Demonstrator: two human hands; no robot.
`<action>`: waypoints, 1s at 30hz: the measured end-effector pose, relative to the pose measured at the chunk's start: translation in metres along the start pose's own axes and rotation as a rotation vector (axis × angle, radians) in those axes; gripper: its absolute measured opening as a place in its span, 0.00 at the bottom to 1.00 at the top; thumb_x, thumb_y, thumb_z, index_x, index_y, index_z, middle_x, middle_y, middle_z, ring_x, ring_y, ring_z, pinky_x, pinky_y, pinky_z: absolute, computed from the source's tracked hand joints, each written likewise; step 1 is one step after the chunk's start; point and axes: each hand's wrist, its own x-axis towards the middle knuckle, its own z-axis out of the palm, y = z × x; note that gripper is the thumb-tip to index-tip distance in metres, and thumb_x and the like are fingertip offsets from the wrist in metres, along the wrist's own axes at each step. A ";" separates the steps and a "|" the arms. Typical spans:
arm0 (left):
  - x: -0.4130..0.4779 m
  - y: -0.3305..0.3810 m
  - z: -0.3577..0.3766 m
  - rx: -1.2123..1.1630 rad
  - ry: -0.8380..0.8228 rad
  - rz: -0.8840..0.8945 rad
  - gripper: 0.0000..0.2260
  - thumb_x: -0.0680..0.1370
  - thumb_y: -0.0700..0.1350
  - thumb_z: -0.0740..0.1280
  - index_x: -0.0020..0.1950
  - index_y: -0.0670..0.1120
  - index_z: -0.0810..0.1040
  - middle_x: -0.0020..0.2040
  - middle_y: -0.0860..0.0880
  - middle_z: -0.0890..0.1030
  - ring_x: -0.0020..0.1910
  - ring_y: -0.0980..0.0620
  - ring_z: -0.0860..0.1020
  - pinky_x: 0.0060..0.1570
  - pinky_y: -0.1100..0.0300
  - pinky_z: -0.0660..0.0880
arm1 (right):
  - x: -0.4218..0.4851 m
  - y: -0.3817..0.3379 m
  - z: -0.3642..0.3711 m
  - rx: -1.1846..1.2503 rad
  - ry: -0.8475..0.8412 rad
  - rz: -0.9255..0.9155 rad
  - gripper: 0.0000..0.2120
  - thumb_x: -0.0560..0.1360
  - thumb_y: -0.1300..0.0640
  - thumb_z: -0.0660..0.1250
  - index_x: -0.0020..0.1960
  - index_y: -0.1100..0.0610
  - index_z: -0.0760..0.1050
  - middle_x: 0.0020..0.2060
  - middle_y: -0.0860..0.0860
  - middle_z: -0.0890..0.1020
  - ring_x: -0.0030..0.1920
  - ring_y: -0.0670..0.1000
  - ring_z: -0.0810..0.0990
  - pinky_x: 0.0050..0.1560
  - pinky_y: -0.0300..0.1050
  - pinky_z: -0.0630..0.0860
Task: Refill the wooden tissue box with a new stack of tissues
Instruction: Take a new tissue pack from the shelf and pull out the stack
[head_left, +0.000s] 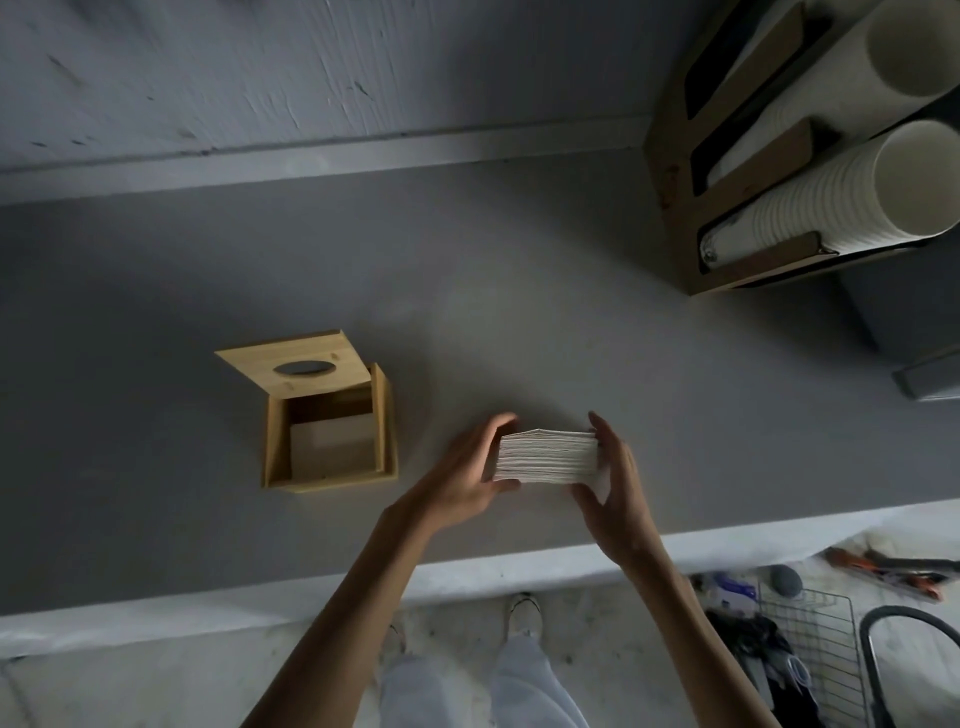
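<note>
Both hands hold the white tissue stack (546, 456) above the grey counter (571, 338): left hand (470, 467) and right hand (613, 483) each grip one end. The wooden tissue box (332, 457) sits left, lid (296, 370) slid back, open.

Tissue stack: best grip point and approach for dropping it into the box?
Grip the tissue stack by its two short ends, as both hands do now: left hand, right hand. Squeezing sideways keeps the loose sheets square; the wooden box opens upward.
</note>
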 end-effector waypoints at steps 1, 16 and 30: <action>0.001 0.001 0.001 0.006 0.010 0.004 0.33 0.72 0.44 0.76 0.73 0.47 0.64 0.66 0.47 0.74 0.65 0.52 0.71 0.67 0.59 0.67 | 0.000 0.000 0.000 -0.021 0.011 -0.012 0.34 0.69 0.62 0.68 0.71 0.45 0.63 0.64 0.34 0.69 0.65 0.41 0.69 0.67 0.35 0.65; 0.008 -0.002 0.015 0.300 0.140 0.181 0.28 0.71 0.53 0.76 0.61 0.37 0.73 0.54 0.41 0.77 0.56 0.42 0.75 0.60 0.58 0.63 | -0.004 0.002 -0.006 -0.312 0.011 -0.078 0.28 0.74 0.50 0.70 0.69 0.59 0.66 0.66 0.54 0.75 0.68 0.53 0.73 0.77 0.58 0.54; 0.007 -0.001 -0.004 0.206 0.151 0.185 0.11 0.70 0.41 0.76 0.49 0.39 0.80 0.47 0.44 0.79 0.50 0.45 0.75 0.53 0.46 0.74 | -0.004 0.009 -0.014 -0.457 0.093 -0.169 0.22 0.71 0.64 0.73 0.63 0.60 0.72 0.60 0.55 0.81 0.59 0.54 0.81 0.72 0.62 0.64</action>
